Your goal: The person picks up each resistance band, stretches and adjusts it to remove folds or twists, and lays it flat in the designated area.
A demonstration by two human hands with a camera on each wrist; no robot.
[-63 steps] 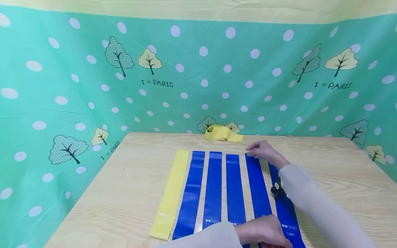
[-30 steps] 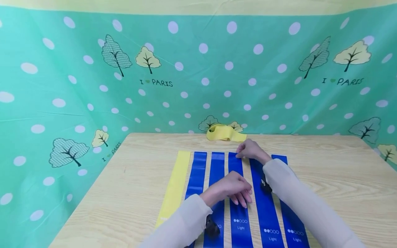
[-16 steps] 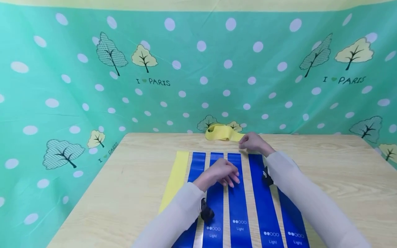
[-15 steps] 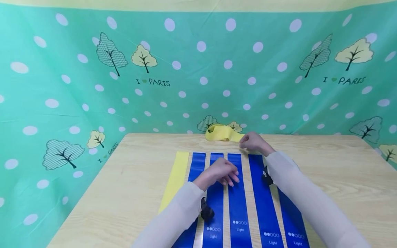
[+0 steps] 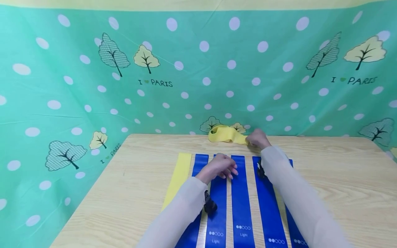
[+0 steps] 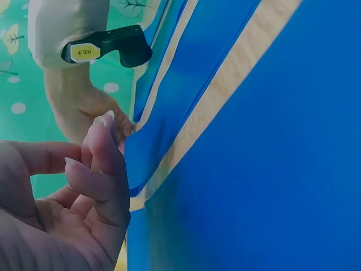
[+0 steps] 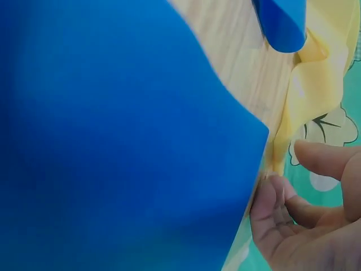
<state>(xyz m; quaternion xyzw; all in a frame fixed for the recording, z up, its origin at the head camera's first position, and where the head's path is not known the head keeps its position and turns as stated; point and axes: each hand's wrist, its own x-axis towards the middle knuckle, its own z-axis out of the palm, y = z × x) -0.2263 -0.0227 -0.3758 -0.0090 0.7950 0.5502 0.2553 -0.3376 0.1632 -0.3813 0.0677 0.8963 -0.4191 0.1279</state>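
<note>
Flat blue resistance bands (image 5: pixel 242 199), some printed "Light", lie side by side on the table, with a flat yellow resistance band (image 5: pixel 180 172) at their left. Behind them a second yellow resistance band (image 5: pixel 227 133) sits loosely looped near the back edge. My right hand (image 5: pixel 258 138) reaches the right end of this looped band. In the right wrist view its fingertips (image 7: pixel 268 195) are at the band's end, and the thumb stands apart from them. My left hand (image 5: pixel 221 166) hovers over the middle blue bands, fingers loosely bent and holding nothing.
The wooden table (image 5: pixel 124 193) ends at a green dotted curtain (image 5: pixel 173 86) just behind the looped band. A small black camera is strapped at each wrist, the left camera (image 5: pixel 211 205) over a blue band.
My right hand has left the far ends of the blue bands and moved back to the looped yellow band. My left hand has come up from the near ends to the middle bands.
</note>
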